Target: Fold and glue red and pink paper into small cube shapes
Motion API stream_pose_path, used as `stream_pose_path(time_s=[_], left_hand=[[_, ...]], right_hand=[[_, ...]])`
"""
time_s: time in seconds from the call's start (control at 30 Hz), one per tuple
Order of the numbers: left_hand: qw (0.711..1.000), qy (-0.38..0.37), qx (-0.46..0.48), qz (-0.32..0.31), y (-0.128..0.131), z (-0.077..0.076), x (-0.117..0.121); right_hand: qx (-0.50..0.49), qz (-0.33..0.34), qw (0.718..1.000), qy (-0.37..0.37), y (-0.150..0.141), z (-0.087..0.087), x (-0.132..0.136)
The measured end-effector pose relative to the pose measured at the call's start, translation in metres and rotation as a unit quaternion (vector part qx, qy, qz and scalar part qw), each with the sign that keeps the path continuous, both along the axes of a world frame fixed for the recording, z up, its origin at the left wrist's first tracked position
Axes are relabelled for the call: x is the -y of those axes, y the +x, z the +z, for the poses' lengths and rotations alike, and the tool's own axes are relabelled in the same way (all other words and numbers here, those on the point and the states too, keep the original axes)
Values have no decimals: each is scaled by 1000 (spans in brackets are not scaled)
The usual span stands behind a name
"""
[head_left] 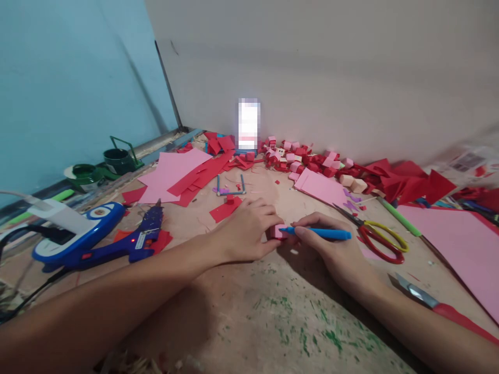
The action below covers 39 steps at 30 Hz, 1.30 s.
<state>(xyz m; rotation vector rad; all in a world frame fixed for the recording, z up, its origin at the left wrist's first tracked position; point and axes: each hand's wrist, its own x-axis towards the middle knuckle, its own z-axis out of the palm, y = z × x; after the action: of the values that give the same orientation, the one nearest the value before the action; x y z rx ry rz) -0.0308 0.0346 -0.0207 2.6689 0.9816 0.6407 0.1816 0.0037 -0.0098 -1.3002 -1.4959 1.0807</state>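
Observation:
Between the fingers of my left hand (251, 228) sits a small pink paper cube (278, 231), its side towards the hand dark red, held down on the worktable (249, 306). My right hand (327, 236) is closed around a blue pen (327, 233), whose tip points left and meets or nearly meets the cube's pink face. Just beyond my left hand lies a red paper piece (224, 210) with a little red cube (230, 199) on it. Scissors (384, 241) with yellow and red handles rest to the right of my right hand.
A blue glue gun (142, 234) with a lit red light lies beside a blue power strip (83, 234) at left. A box cutter (432, 301) is at right. Behind are a lit phone (248, 124), piled cubes (296, 156) and pink sheets (323, 188).

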Motion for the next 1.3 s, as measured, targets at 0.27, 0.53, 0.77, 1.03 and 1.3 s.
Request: stream_pose_path(time_s=[0.27,0.53,0.77,1.03,1.3], left_hand=[[1000,0,-10,2,0,2,0],[1000,2,-3,1,-1,0,0],[1000,6,-4,0,0,-1,0],[1000,1,-6,3,0,1,-1],[1000,6,-2,-2,0,0,-1]], right_hand=[[-5,-7,1000,-7,1,0,1],[12,-17,1000,6,0,-2,-1],[2,-29,999,16,1,-1,-2],[14,-49,998,37,7,-11,-4],[19,-41,998,34,6,-7,-2]])
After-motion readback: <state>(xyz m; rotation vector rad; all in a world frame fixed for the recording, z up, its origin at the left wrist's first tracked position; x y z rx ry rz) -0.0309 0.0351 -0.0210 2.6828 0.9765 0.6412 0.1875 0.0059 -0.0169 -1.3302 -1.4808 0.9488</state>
